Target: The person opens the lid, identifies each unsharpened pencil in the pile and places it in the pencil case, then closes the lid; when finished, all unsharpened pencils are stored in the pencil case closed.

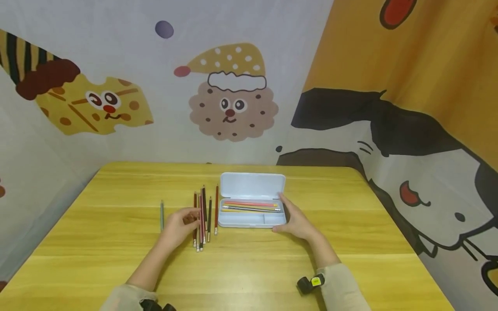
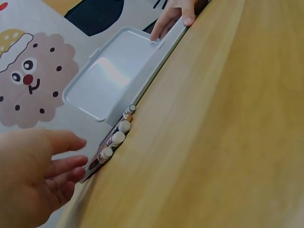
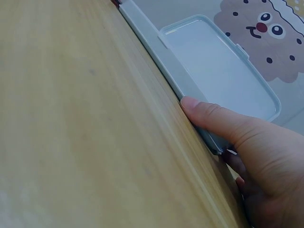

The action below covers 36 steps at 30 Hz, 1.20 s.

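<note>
A pale blue-white pencil case (image 1: pixel 241 224) lies on the table with its lid (image 1: pixel 253 185) raised. Several pencils (image 1: pixel 249 208), pink, yellow and dark striped, lie crosswise in its long compartment. My right hand (image 1: pixel 296 221) grips the case's right end, the thumb (image 3: pixel 209 114) on the front wall and the fingers behind. To the left of the case, a loose group of dark and red pencils points away, white eraser ends (image 2: pixel 116 138) nearest me. Over this group's left side is my left hand (image 1: pixel 179 226), thumb and fingers parted and loosely bent, with nothing gripped between them.
A teal pencil (image 1: pixel 161 214) lies apart, left of the left hand. One red pencil (image 1: pixel 216 211) is close beside the case's left edge. Behind the wooden table (image 1: pixel 249 272) hangs a cloth (image 1: pixel 163 86) printed with cartoon figures.
</note>
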Tool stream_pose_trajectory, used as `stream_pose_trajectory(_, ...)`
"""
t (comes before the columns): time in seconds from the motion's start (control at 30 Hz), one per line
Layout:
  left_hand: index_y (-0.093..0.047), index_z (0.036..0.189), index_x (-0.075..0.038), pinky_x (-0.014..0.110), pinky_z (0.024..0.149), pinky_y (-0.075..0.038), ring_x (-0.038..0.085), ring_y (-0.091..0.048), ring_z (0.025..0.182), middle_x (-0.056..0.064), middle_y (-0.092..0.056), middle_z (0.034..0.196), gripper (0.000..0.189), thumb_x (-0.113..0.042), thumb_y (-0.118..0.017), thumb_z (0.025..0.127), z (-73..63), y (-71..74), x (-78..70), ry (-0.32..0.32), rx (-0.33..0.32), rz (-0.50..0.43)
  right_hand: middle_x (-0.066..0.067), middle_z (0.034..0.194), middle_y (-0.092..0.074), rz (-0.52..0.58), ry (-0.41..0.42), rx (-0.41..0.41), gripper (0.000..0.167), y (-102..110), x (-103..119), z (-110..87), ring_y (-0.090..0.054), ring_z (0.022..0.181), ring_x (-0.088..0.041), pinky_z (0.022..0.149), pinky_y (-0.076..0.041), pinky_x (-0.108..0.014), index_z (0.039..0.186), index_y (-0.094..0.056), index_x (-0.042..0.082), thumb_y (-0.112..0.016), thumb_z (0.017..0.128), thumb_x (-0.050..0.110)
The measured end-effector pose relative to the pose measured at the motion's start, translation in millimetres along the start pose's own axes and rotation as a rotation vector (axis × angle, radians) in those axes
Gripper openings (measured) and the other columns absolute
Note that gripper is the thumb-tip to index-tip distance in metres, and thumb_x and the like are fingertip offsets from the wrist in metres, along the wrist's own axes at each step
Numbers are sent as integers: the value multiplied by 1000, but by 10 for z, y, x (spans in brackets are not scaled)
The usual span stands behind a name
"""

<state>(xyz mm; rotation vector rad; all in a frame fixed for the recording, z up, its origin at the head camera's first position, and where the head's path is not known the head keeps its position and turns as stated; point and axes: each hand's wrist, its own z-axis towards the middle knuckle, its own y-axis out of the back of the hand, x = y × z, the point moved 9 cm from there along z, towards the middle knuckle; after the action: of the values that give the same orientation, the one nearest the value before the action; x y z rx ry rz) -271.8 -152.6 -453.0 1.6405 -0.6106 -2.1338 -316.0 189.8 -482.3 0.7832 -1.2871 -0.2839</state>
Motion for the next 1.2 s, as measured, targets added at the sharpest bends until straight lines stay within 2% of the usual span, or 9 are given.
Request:
stream_pose_trajectory(0.23,-65,112,3,30,73,-54,20,-61,82,9,-65,95,38,2,-76,76,17,14,8,9,-3,33,-12,156,-20,-4,1,3,120,20,16,24,-16,141,-33,113,-12,-51,155,-12,16,-90,64,32)
stream_pose_trajectory(0.37,-65,112,4,28,71,-53,19,-60,79,9,-65,93,40,3,-76,74,33,19,13,22,0,45,-12,156,-20,-10,0,2,120,23,13,27,-16,141,-33,113,-12,-51,155,-12,17,-89,64,33)
stream_pose_trajectory(0.53,-66,111,3,26,65,-51,16,-56,74,7,-64,89,40,1,-77,72,52,15,14,28,12,110,-12,156,-20,-6,3,4,120,16,13,34,-16,141,-32,113,-12,-50,155,-13,16,-90,64,32)
stream_pose_trajectory(0.8,-68,108,1,36,72,-53,20,-58,79,7,-65,92,38,-3,-76,70,69,0,7,31,38,182,-13,156,-20,-7,-1,5,120,3,12,20,-16,141,-33,113,-12,-51,155,-12,16,-89,64,33)
stream_pose_trajectory(1.03,-70,101,-1,36,70,-52,21,-57,79,6,-64,88,31,-6,-77,71,91,-30,-8,26,68,206,-12,156,-19,3,-8,1,120,-3,-13,6,-15,142,-32,113,-12,-51,155,-13,18,-89,64,35)
stream_pose_trajectory(1.2,-71,98,-1,40,73,-52,22,-58,80,6,-64,87,28,-10,-80,73,101,-37,-28,6,61,244,-15,156,-19,18,3,-5,121,3,11,-6,-17,141,-35,112,-13,-54,155,-14,15,-90,63,33)
